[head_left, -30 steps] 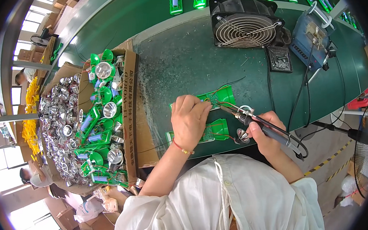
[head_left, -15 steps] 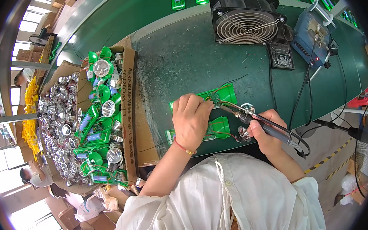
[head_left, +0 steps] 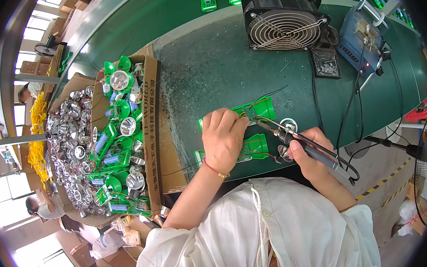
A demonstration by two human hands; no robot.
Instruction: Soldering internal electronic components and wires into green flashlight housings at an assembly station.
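A: What is each hand doing?

B: The left hand (head_left: 223, 139) presses down on the green flashlight housing (head_left: 260, 109) lying on the desk (head_left: 202, 69), fingers curled over it. The right hand (head_left: 310, 156) has its fingers closed around the soldering iron (head_left: 305, 146), tip at the housing's wires.

A: How to do it well?

B: I'd say pin the housing flat and touch only the joint, briefly.

A: And the containers?

B: The cardboard box (head_left: 149, 110) on the left holds green housings and silver reflectors (head_left: 71, 144).
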